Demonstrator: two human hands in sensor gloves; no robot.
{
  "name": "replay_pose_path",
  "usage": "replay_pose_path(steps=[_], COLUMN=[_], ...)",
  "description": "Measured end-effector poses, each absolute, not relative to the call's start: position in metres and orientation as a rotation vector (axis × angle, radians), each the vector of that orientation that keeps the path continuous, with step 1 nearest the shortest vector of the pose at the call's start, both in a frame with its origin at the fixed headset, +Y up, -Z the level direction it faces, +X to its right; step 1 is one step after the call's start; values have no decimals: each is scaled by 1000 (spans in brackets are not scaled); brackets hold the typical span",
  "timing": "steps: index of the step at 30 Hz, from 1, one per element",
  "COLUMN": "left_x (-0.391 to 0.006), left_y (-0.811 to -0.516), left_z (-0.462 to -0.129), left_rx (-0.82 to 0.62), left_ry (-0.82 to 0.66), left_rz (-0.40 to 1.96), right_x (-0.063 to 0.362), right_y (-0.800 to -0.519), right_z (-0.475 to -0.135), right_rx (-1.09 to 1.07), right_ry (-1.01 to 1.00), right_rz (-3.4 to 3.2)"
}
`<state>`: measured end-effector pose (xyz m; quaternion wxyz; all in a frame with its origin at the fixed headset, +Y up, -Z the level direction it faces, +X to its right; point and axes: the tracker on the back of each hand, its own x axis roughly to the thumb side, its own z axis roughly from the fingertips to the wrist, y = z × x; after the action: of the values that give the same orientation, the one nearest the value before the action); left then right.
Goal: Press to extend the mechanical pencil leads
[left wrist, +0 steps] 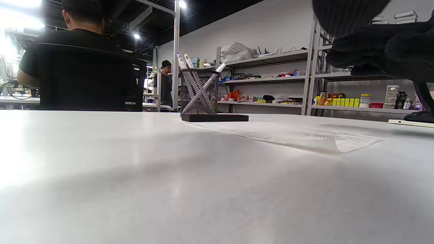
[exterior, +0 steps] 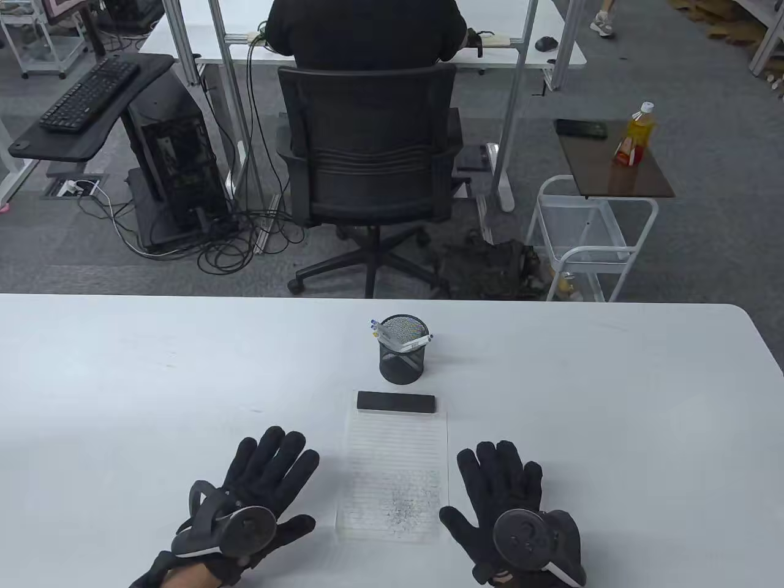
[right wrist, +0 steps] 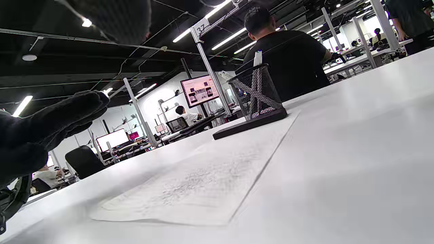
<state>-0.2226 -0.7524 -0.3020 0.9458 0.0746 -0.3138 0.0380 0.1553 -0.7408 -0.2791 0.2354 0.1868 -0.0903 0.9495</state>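
Several white mechanical pencils stand in a black mesh cup at the table's middle, also seen as the mesh cup and mesh cup in the wrist views. A lined paper sheet with grey scribbles lies in front of it, a black bar on its far edge. My left hand lies flat and open on the table left of the sheet. My right hand lies flat and open to the right of it. Neither hand holds anything.
The white table stretches wide on both sides. Beyond its far edge a person sits in a black office chair, back turned. A white cart with a bottle stands at the right.
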Motion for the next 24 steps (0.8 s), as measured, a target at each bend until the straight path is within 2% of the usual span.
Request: replay_pose_path(steps=[9, 16, 19, 24], left_x=[-221, -223, -225, -226], left_y=[-753, -751, -749, -747], left_z=[-302, -303, -303, -302], left_rx=[148, 146, 151, 159], left_ry=[-646, -635, -628, -623], left_rz=[75, 77, 73, 68], right_x=[159, 167, 167, 154], right_y=[-738, -738, -734, -718], right_z=[-282, -294, -308, -361], right_rx=[465, 339, 292, 152], right_ry=[-287, -324, -286, -197], right_rz=[2586, 2537, 2498, 2458])
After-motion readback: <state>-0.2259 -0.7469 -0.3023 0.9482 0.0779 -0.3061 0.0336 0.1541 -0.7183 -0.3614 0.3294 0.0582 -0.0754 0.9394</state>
